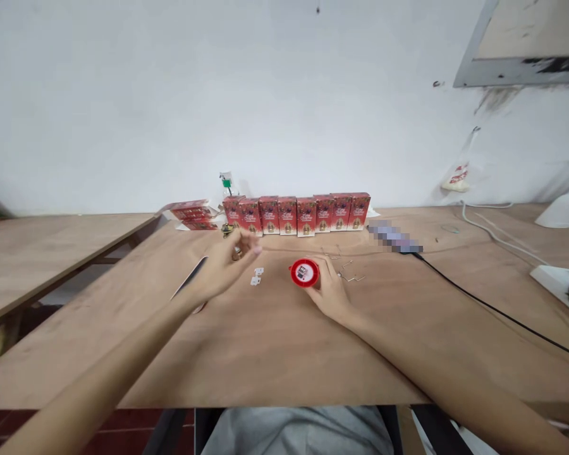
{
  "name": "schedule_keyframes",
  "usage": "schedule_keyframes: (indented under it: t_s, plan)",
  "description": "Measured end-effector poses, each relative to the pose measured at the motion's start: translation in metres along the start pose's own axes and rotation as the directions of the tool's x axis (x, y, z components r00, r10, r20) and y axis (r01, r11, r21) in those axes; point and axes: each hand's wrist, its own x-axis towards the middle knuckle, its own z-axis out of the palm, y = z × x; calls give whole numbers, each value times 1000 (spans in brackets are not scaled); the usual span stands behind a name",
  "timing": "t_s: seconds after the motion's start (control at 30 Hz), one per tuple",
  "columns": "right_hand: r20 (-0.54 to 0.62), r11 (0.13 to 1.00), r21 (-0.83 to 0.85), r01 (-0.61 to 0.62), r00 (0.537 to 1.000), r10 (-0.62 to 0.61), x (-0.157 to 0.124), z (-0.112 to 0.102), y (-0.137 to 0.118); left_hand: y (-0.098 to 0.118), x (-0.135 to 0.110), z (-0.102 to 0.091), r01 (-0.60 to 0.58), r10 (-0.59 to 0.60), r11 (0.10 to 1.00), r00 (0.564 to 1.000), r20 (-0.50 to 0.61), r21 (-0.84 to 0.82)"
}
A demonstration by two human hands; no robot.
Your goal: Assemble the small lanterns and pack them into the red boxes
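My right hand [330, 287] is curled round a small red round tin [304, 273] with a white label, resting on the wooden table [265, 341]. My left hand [227, 262] hovers to the left, fingers pinched together on a small metallic thing that I cannot make out. Two tiny white pieces [256, 276] lie on the table between the hands. Thin bent wire pieces [348, 272] lie just right of the tin.
A row of several red boxes [296, 215] stands at the back, with flat red cartons [189, 213] to its left. A black cable [493, 309] runs across the right side. A white power strip [557, 281] lies far right. A dark flat strip [189, 277] lies by my left wrist.
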Motion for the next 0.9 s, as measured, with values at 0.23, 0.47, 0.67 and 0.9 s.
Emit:
schedule_keyframes:
  t_s: [0.23,0.47,0.67,0.9]
  plan:
    - [-23,1000,-8,-12,1000,12,1,0,1,-42,7,44,43,-217,882,921,323,468]
    - [-10,1000,-21,-20,1000,20,1,1,1,-53,-6,51,-170,-63,867,895,441,469]
    - [3,1000,-19,-17,1000,17,1,0,0,-45,-8,48,-186,-4,886,914,406,426]
    - [37,999,-32,-23,999,24,1,0,-1,-20,1,58,-135,99,965,982,163,226]
